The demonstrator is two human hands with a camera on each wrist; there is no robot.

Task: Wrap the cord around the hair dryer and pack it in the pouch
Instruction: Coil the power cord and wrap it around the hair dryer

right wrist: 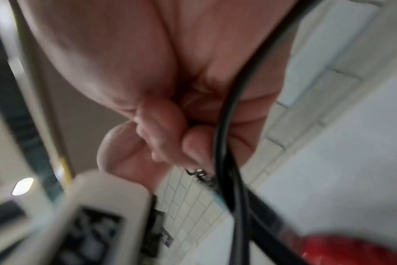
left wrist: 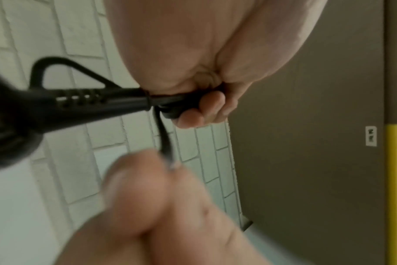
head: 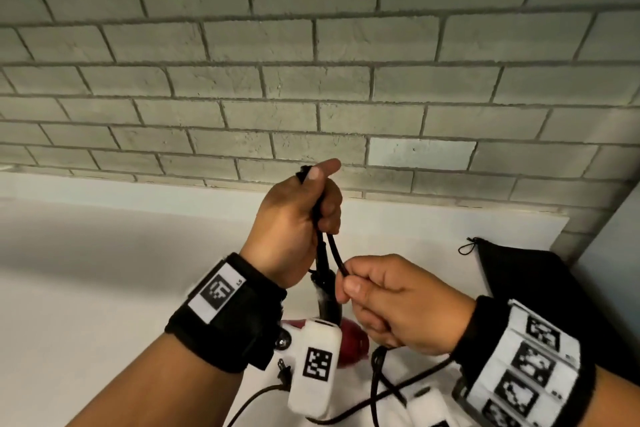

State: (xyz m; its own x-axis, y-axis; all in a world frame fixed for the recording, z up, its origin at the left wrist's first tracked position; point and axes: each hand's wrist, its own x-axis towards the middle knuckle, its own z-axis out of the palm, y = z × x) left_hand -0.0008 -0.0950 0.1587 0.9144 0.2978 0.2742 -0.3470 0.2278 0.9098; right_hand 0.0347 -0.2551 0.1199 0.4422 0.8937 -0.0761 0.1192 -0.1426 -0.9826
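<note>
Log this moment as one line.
left hand: grips cord | right hand: pinches cord | hair dryer: hanging below | pouch: on table

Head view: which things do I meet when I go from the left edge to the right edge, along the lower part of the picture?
Black left wristband with square code tag → left hand → right hand → flat black fabric pouch.

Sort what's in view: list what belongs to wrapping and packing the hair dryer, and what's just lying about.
Part of the job:
- left hand, gripping the cord
- right hand, pinching the cord lower down
- hair dryer, red and black, below the hands
- black pouch, on the white counter

Not part of it:
- brick wall
</note>
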